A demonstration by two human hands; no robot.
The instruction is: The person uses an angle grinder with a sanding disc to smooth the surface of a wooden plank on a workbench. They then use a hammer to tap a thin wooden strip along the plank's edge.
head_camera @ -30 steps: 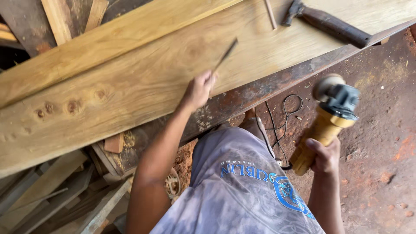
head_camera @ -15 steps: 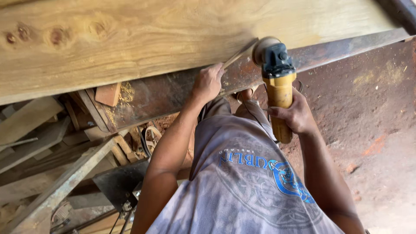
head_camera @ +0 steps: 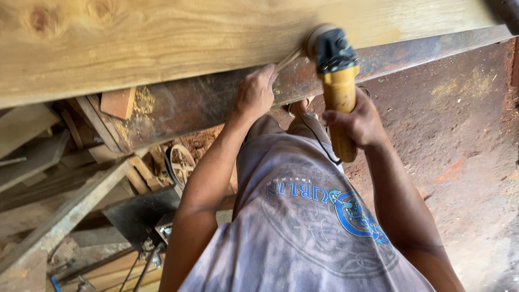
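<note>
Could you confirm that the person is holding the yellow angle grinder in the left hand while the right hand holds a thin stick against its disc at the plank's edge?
Not quite: the hands are swapped. The head view shows the right hand gripping the yellow angle grinder, while the left hand holds the thin stick at its disc by the edge of the plank.

My right hand (head_camera: 357,121) grips the yellow body of an angle grinder (head_camera: 336,81), its black head at the near edge of a wide pale plank (head_camera: 178,43). My left hand (head_camera: 255,93), just left of it, pinches a thin pencil-like stick (head_camera: 288,58) against the rusty steel beam (head_camera: 216,100) beneath the plank.
</note>
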